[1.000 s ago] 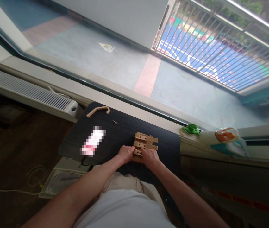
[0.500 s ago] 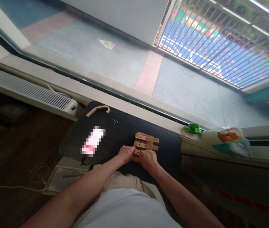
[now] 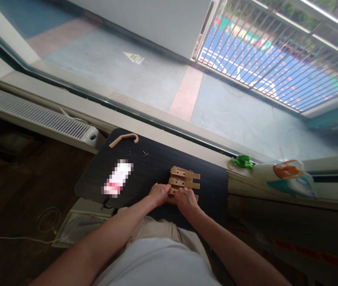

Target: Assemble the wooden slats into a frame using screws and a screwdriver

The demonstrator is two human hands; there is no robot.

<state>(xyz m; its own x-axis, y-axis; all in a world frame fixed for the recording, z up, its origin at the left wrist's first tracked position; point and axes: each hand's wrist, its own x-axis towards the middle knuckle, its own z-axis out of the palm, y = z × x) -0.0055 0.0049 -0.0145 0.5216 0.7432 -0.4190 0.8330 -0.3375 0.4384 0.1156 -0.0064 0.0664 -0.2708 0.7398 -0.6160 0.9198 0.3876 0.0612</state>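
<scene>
A small tan wooden piece with parallel slats and dark holes [image 3: 183,183] lies on the black tabletop [image 3: 154,174], its slat ends pointing right. My left hand [image 3: 159,194] is closed at its near left corner, thumb against the wood. Curled over the nearest slat, my right hand [image 3: 187,200] grips the piece from the near side. The fingertips of both hands are partly hidden, and so is the underside of the piece. A curved wooden hook [image 3: 125,139] lies apart at the table's far left, with a few small thin metal bits [image 3: 145,153] close by.
A blurred-out bright rectangle [image 3: 118,178] lies on the left of the table. Along the window are a white radiator [image 3: 67,123], a green item [image 3: 243,161] and a white bottle with an orange part [image 3: 266,171]. A cable [image 3: 16,240] runs across the floor at left.
My right hand has shifted very slightly, so the end of the nearest slat now shows beside it. The wooden piece stays in place, and the left hand keeps its hold.
</scene>
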